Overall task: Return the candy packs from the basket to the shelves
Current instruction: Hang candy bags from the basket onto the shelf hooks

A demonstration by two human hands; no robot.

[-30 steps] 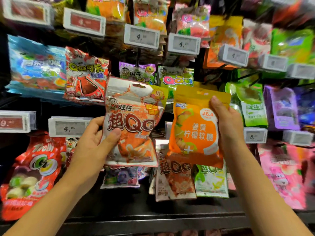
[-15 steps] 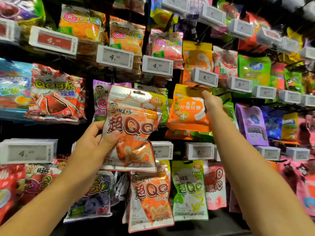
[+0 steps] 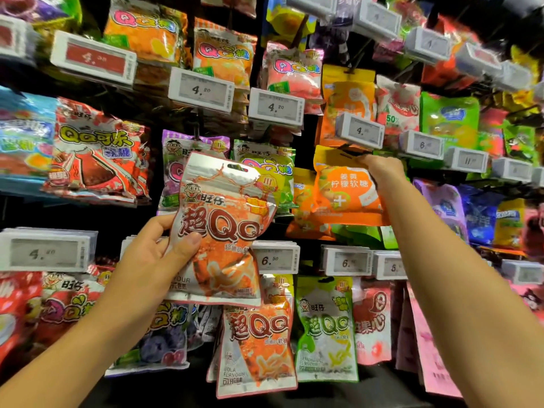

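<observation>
Your left hand (image 3: pixel 153 260) grips a glossy orange-and-white plastic candy pack printed with large red "QQ" lettering (image 3: pixel 223 231): the thumb presses across its front at the lower left and the fingers curl behind its left edge. You hold that pack upright in the air in front of the display, its silver top strip with the hang slot uppermost, overlapping a purple pack (image 3: pixel 179 172) and a green pack (image 3: pixel 273 172) that hang behind it.

Your right hand (image 3: pixel 382 172) is raised to the right and further in, pinching the upper right corner of an orange-and-yellow soft candy pack with white Chinese lettering and a white plus sign (image 3: pixel 344 189). Its yellow top edge sits just under a white electronic price tag reading 4 (image 3: pixel 359 131), right at the end of a peg; you cannot tell whether the hang hole is on the peg. Similar orange packs (image 3: pixel 306 207) hang just behind and to its left.

Below your left hand's pack, a matching orange "QQ" cola-flavour pack (image 3: pixel 259 346) hangs on the lowest row, with a green-and-white lemonade pack (image 3: pixel 326 331) just beside it on the right. White price tags reading 6 (image 3: pixel 276 259) sit between the rows
</observation>
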